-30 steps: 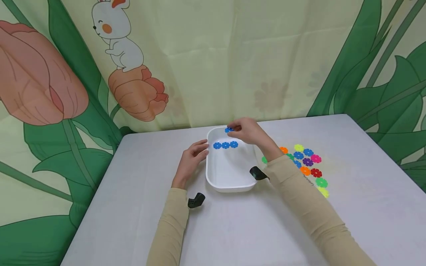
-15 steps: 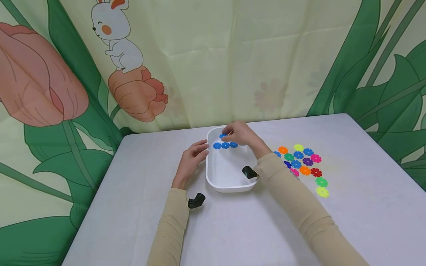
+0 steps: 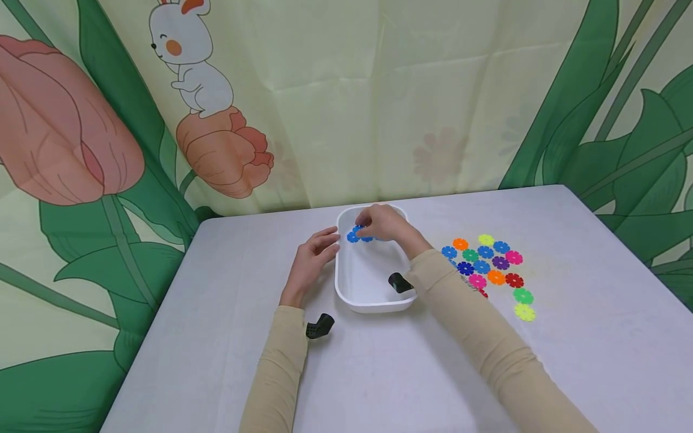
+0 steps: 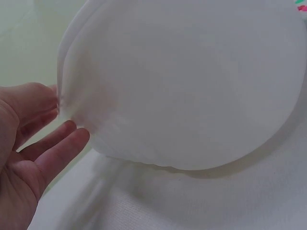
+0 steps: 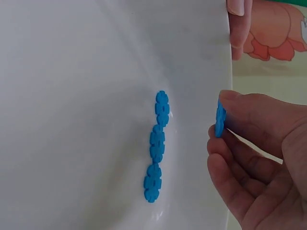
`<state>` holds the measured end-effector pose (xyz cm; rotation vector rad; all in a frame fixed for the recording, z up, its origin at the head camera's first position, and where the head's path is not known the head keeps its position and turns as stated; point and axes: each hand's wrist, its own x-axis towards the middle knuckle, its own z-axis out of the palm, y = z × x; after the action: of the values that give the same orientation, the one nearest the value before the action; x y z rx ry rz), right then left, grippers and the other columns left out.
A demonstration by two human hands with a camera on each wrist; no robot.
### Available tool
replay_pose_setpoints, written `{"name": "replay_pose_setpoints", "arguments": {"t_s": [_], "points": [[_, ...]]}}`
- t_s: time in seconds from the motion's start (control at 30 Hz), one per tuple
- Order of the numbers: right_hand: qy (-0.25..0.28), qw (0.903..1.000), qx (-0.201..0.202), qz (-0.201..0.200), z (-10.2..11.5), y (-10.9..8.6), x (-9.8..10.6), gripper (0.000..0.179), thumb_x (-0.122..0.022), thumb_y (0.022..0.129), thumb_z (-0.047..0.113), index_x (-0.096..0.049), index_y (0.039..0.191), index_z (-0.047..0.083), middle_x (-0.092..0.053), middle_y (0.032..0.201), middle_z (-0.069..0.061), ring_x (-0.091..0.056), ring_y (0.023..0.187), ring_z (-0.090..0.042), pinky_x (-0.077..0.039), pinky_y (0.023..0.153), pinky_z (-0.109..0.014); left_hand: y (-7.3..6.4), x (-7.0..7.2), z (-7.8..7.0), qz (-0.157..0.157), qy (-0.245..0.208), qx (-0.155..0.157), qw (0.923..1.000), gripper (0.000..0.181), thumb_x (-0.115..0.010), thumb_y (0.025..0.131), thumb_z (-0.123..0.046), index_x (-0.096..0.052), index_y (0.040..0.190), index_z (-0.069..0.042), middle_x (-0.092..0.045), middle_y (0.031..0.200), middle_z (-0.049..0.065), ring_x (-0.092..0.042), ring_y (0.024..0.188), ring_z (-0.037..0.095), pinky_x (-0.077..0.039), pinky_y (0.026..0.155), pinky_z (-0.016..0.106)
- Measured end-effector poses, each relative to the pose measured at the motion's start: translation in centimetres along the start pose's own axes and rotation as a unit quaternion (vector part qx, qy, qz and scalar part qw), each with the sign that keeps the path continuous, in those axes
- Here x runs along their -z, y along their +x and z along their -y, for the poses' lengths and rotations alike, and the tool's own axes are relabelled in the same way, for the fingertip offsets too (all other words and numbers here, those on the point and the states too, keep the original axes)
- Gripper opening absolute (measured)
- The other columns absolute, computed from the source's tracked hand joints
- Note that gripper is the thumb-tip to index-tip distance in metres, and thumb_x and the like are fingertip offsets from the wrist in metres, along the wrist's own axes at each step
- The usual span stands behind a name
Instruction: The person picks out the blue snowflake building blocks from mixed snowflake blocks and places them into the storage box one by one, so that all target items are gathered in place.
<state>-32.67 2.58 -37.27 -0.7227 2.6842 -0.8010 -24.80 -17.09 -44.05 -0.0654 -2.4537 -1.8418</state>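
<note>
My right hand (image 3: 383, 222) is over the far part of a white tray (image 3: 370, 273). In the right wrist view its thumb and fingers pinch a blue notched flower-shaped disc (image 5: 220, 119) on edge. Three matching blue discs (image 5: 157, 143) lie in a row on the tray's floor, close to its far wall; the right hand partly covers them in the head view. At the tray's left side rests my left hand (image 3: 314, 261), its extended fingers touching the outer wall (image 4: 100, 115) and holding nothing.
Several loose flower discs in many colours, such as an orange disc (image 3: 495, 277) and a yellow disc (image 3: 524, 313), lie on the white tablecloth (image 3: 590, 288) right of the tray. A printed curtain (image 3: 346, 120) hangs behind the table. Black wrist cameras (image 3: 320, 326) ride on both arms.
My right hand has moved left and slightly toward me with the pinched blue disc, from the tray's far right to above the row. My left hand stays at the tray's side.
</note>
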Motion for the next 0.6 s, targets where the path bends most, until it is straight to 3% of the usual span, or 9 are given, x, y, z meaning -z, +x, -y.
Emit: {"name": "replay_pose_setpoints", "arguments": {"t_s": [0.13, 0.47, 0.6], "points": [[-0.005, 0.9998, 0.017, 0.007, -0.1, 0.2, -0.3, 0.033, -0.074, 0.088, 0.017, -0.07, 0.117, 0.002, -0.07, 0.107, -0.012, -0.063, 0.094, -0.024, -0.054, 0.087, -0.033, 0.0, 0.0, 0.1, 0.0, -0.004, -0.011, 0.9999, 0.033, -0.064, 0.096, -0.019, -0.066, 0.125, -0.004, -0.052, 0.139, -0.008, -0.051, 0.128, 0.018, -0.05, 0.096, 0.032], [-0.039, 0.9932, 0.101, 0.042, -0.6, 0.5, -1.1, 0.028, -0.074, 0.085, 0.009, -0.07, 0.11, -0.004, -0.071, 0.105, -0.014, -0.066, 0.098, -0.025, -0.051, 0.093, -0.034, 0.0, 0.0, 0.0, 0.003, -0.016, -0.022, 0.9996, 0.033, -0.065, 0.095, -0.018, -0.066, 0.124, -0.002, -0.053, 0.139, -0.006, -0.053, 0.126, 0.018, -0.051, 0.095, 0.031], [-0.068, 0.9883, 0.121, 0.063, -1.0, 1.0, -1.8, 0.027, -0.074, 0.086, 0.011, -0.071, 0.11, -0.001, -0.071, 0.103, -0.011, -0.065, 0.097, -0.023, -0.05, 0.093, -0.033, -0.9, 0.3, -2.0, 0.018, -0.018, -0.009, 0.9996, 0.033, -0.063, 0.096, -0.014, -0.064, 0.125, 0.002, -0.05, 0.143, 0.0, -0.052, 0.129, 0.022, -0.05, 0.097, 0.032]]}}
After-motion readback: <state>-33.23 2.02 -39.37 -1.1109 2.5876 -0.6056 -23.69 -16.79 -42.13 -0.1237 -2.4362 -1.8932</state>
